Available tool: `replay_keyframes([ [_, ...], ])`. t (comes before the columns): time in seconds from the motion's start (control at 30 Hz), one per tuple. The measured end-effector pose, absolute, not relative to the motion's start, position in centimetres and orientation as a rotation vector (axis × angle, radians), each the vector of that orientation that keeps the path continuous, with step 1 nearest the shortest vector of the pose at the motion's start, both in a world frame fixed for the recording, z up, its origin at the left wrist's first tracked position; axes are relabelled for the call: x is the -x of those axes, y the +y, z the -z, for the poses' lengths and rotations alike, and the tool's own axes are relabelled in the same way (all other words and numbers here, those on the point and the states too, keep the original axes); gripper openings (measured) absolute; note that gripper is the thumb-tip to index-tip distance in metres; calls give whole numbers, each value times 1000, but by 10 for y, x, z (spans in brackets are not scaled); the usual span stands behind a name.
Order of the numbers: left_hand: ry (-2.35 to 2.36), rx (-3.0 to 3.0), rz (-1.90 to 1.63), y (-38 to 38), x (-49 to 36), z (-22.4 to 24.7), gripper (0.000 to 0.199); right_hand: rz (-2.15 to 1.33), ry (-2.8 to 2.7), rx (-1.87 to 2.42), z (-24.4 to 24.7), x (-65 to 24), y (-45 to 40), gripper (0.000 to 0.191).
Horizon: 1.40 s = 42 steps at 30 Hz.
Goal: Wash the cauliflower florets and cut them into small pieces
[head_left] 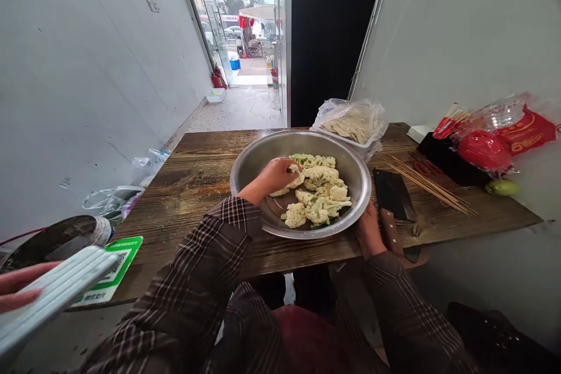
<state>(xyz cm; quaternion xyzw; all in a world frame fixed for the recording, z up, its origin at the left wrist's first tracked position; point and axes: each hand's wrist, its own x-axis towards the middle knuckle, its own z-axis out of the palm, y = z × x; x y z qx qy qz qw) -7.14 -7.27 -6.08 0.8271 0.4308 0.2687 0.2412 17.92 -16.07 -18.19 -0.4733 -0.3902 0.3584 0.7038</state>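
A wide metal bowl (236,170) holding several pieces of cauliflower (322,178) stands on the dark wooden table. My left hand (275,175) reaches inside it from the left, its fingers closed around a cauliflower floret (296,175) near the middle. At the bowl's lower right side, my right hand (370,229) grips the outside under the rim; its fingertips are partly hidden by the bowl. Right beside that hand lies a cleaver (393,193), its wooden handle toward me.
Behind the bowl sits a bag-wrapped tray (350,123). Bamboo skewers (429,185), red-handled scissors (427,166) and a black box (456,163) lie to the right. At left, another person's hand (24,286) holds pale trays (61,289) over a green QR-code card (125,257).
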Motion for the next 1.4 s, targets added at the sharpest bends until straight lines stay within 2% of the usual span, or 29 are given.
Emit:
replay_keyframes([
  [0.23,980,-1823,-878,-86,76,48,18,-804,-844,1094,184,-180,-163,42],
  [0.67,860,-1887,-843,-83,76,51,20,-746,-840,1153,177,-176,-170,40],
  [0.83,803,-1827,-916,-81,75,55,30,-466,-725,1202,144,-186,-175,38],
  [0.97,784,-1873,-922,-81,74,57,32,-233,-975,1209,89,-178,-183,30],
  [1.13,779,-1891,-919,-84,74,56,37,-412,-1599,1191,34,-132,-176,24],
  [1.23,782,-1916,-922,-87,75,54,44,-470,-1848,1135,34,-109,-156,28],
  [1.4,840,-2070,-974,-93,77,50,58,-415,-1915,1090,56,-96,-132,28],
])
